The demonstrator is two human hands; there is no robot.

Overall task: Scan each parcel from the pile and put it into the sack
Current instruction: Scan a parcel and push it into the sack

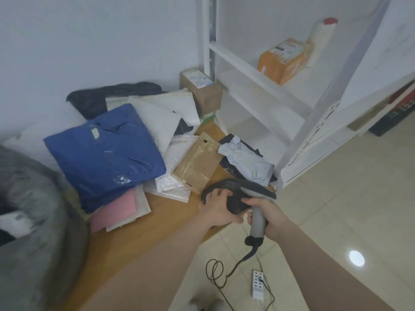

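Observation:
A pile of parcels lies on a wooden board (157, 225) against the wall: a big blue bag (105, 151), white mailers (157, 117), a tan taped box (197, 162), a pink envelope (114, 212) and a crumpled grey-white bag (247, 160). My left hand (217, 209) grips a small black parcel (229, 194) at the pile's near right edge. My right hand (267, 218) holds the grey handle of a barcode scanner (258, 198), its head just over the black parcel. The grey sack (36, 221) stands open at the left with parcels inside.
A white metal shelf rack (258, 86) stands to the right, holding an orange box (283, 61). A brown carton (202, 90) sits behind the pile. The scanner's black cable (224, 274) loops on the tiled floor near a white power strip (258, 283).

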